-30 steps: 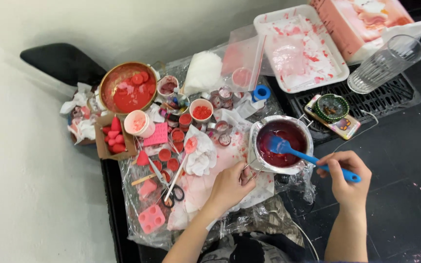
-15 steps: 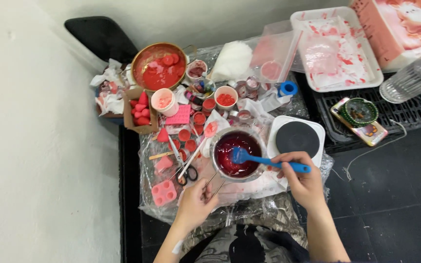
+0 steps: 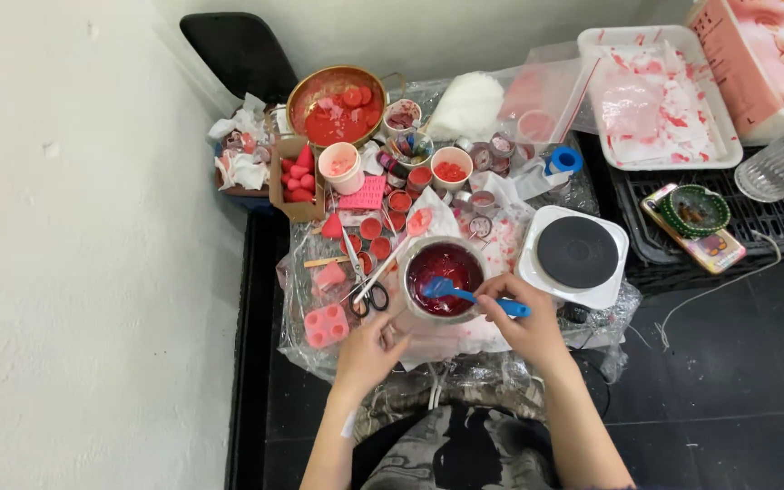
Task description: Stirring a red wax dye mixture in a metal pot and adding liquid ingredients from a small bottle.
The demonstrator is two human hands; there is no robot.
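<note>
Work surface: dark floor (image 3: 737, 381), partly covered by a crumpled clear plastic sheet (image 3: 306, 349).

Landmark: white single-burner hot plate (image 3: 575, 257), standing on the sheet.

- Just left of the hot plate: small metal pot (image 3: 445, 277) of red liquid.
- Further left: scissors (image 3: 365, 289); pink silicone mould (image 3: 327, 325).
- Up and left: cluster of small red-filled tins (image 3: 383, 231); pink cup (image 3: 341, 166); cardboard box (image 3: 294, 181) of red cones.
- Farthest up-left: copper bowl (image 3: 336, 104) with red pieces.
- Right: black crate (image 3: 773, 222).
- Above: white stained tray (image 3: 657, 95); blue tape roll (image 3: 564, 160).
</note>
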